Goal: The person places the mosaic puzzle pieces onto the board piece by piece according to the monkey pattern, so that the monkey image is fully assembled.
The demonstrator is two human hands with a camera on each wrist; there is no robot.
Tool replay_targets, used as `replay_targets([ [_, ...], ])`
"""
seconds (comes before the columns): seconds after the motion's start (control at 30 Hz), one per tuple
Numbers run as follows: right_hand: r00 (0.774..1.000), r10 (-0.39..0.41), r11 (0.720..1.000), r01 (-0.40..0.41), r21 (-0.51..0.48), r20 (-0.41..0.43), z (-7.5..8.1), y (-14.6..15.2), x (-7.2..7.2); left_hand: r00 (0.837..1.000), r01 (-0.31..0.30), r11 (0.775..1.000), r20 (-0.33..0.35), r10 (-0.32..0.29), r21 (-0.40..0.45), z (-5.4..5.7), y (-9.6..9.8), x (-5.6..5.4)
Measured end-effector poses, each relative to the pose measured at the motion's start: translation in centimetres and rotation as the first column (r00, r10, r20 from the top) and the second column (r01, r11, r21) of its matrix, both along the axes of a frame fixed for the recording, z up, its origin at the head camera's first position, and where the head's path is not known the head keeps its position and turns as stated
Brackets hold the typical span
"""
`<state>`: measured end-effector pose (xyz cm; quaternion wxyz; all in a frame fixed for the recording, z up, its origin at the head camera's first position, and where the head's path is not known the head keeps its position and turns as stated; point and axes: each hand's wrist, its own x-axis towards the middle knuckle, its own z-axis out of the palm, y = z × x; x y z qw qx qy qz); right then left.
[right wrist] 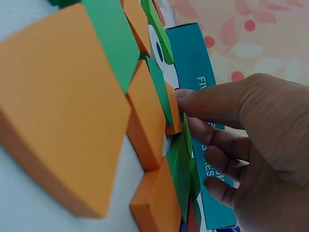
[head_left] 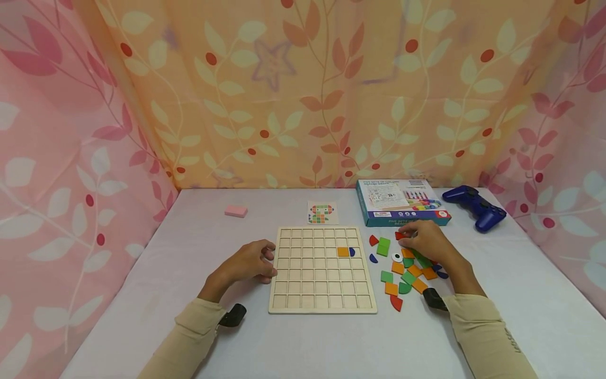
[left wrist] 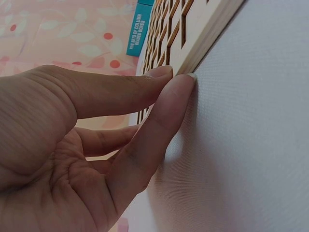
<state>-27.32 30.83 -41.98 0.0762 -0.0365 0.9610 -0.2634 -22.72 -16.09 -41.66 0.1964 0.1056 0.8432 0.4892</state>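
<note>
A pale wooden grid board (head_left: 311,273) lies on the table, with an orange square tile (head_left: 343,252) and a blue half-round tile (head_left: 352,252) in two neighbouring cells. At its left edge, my left hand (head_left: 253,260) grips the rim (left wrist: 186,55) between thumb and finger. My right hand (head_left: 426,241) reaches over the far part of a tile pile and pinches a red tile (head_left: 399,236), mostly hidden by the fingers in the right wrist view. Around it lie green tiles (head_left: 384,246), orange tiles (head_left: 397,268) and a white round tile (head_left: 396,257) with a dark centre.
Behind the board lies a small pattern card (head_left: 323,212). A teal-edged box (head_left: 400,202) stands beyond the tiles, with a blue game controller (head_left: 475,207) to its right. Back left sits a pink block (head_left: 235,211). Patterned curtains (head_left: 265,105) enclose the table.
</note>
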Motion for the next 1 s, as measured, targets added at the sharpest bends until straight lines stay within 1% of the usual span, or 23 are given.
replay_targets([
  [0.17,1.0,0.01,1.0,-0.01,0.02,-0.011,-0.1,-0.1,-0.1,1.0,-0.004,1.0,0.0,0.004,-0.002,-0.1,0.0,-0.1],
  [0.43,1.0,-0.005,1.0,0.005,0.019,-0.02,0.0,-0.5,0.0,1.0,-0.013,1.0,0.006,0.013,-0.001,-0.1,0.0,-0.1],
  [0.63,0.999,0.016,1.0,-0.015,0.027,-0.044,0.3,-0.9,-0.1,1.0,-0.014,1.0,0.01,0.013,0.002,-0.1,0.0,-0.1],
  [0.8,0.998,0.046,0.999,-0.047,-0.013,-0.041,0.7,-1.7,-0.1,1.0,-0.009,1.0,0.002,0.009,-0.003,0.0,0.1,-0.2],
  [0.93,0.997,0.074,0.995,-0.075,-0.061,-0.03,1.0,-3.0,0.0,1.0,-0.005,1.0,-0.003,0.005,-0.014,0.0,0.0,-0.2],
  [1.0,0.996,0.085,0.994,-0.087,-0.068,-0.039,1.1,-3.8,0.0,1.0,-0.004,1.0,-0.003,0.004,-0.019,0.0,0.0,-0.3],
])
